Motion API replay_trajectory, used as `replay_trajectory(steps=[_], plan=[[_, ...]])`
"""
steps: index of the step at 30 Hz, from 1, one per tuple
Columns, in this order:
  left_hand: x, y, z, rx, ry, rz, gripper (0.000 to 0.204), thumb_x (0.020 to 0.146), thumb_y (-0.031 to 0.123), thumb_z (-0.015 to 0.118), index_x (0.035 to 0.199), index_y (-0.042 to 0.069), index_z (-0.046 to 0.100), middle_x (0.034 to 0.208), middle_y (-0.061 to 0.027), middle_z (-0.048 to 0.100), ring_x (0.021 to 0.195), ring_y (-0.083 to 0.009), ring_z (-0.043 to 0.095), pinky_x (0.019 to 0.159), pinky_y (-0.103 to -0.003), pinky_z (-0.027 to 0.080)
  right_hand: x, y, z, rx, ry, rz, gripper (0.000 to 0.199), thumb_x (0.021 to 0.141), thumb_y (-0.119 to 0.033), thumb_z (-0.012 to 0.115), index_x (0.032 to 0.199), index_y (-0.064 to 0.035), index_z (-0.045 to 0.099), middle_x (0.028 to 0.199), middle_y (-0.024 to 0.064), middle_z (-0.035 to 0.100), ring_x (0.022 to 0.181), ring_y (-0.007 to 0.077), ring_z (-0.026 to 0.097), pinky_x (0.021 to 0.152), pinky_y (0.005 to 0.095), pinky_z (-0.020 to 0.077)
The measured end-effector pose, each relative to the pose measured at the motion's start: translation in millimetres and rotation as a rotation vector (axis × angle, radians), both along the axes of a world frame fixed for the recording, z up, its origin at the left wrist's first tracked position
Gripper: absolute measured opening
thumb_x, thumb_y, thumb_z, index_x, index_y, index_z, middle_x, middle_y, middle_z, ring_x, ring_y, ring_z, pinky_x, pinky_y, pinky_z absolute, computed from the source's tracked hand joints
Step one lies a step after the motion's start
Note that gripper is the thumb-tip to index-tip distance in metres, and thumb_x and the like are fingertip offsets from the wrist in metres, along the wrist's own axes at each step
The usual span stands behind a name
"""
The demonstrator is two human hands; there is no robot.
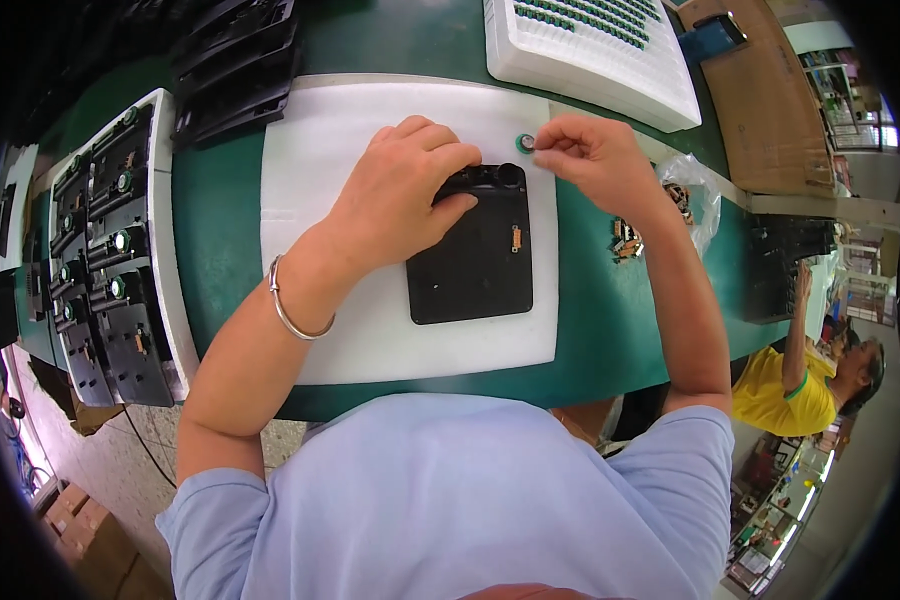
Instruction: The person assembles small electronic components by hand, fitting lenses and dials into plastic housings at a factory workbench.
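A flat black plastic housing (465, 270) lies on a white foam sheet (360, 345) in front of me. My left hand (405, 185) grips its far left edge, thumb on the near side and fingers over the top. Near the housing's right edge sits a small orange-brown connector (517, 238). At its far right corner is a round black socket (510, 177). My right hand (595, 160) pinches a small round green part (525, 143) with a pale centre, just beyond that corner and apart from it.
At the left, a white foam tray (165, 250) holds several black housings with round green parts. Black plastic pieces (235, 70) stand at the far left. A white tray (590, 65) of green parts lies far right, near a cardboard box (770, 110). Loose connectors (626, 242) spill beside a clear bag (705, 200).
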State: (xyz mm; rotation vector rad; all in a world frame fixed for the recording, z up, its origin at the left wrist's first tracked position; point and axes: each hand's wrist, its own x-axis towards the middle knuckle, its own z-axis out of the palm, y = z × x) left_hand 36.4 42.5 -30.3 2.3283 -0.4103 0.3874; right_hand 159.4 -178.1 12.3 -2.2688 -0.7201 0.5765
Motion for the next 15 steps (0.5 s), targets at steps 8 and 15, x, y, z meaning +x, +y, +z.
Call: replay_trajectory(steps=[8,15], plan=[[1,0,-1,0.001,-0.026,0.001,0.030,0.074,0.008,0.078,0.102,0.007,0.067,0.095,-0.0056,0.065,0.099,-0.0263,0.058,0.086,-0.038,0.045,8,-1,-6,0.069,-0.243,0.193,0.019,0.089,-0.004,0.067,0.108,-0.0007,0.069,0.084,0.0028,0.061,0.076,0.0103,0.056,0.072,0.0249,0.0484],[1,0,-1,0.003,-0.027,-0.003,0.030,0.074,0.008,0.078,0.102,0.007,0.067,0.095,-0.0057,0.066,0.099,-0.0268,0.058,0.085,-0.039,0.045,2,1,-11,0.023,-0.183,0.122,0.018,0.089,-0.008,0.070,0.106,-0.0014,0.070,0.083,0.0002,0.062,0.074,0.0084,0.055,0.068,0.0240,0.0477]])
